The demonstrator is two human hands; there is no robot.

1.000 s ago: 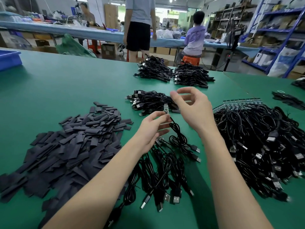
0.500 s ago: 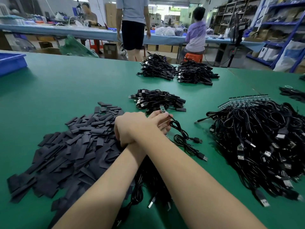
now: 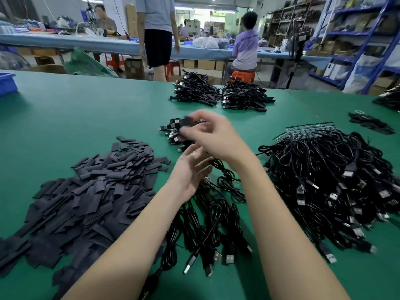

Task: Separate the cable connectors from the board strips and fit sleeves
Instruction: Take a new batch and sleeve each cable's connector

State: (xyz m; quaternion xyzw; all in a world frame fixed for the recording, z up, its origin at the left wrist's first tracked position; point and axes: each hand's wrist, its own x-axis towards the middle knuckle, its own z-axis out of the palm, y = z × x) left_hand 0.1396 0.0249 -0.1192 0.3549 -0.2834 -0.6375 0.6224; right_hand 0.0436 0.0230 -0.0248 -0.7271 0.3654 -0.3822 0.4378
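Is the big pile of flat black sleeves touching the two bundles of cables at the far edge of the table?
Apart. The head view shows a wide stretch of bare green table between the sleeve pile and the far cable bundles.

Factory assembly floor, long green worktable (image 3: 86,109), cable heaps (image 3: 329,182), blue storage racks (image 3: 368,33), seated workers (image 3: 246,46)

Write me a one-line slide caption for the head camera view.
Right hand lifts a blurred black sleeve above the left hand, between flat dark sleeves and black USB cables on green table.
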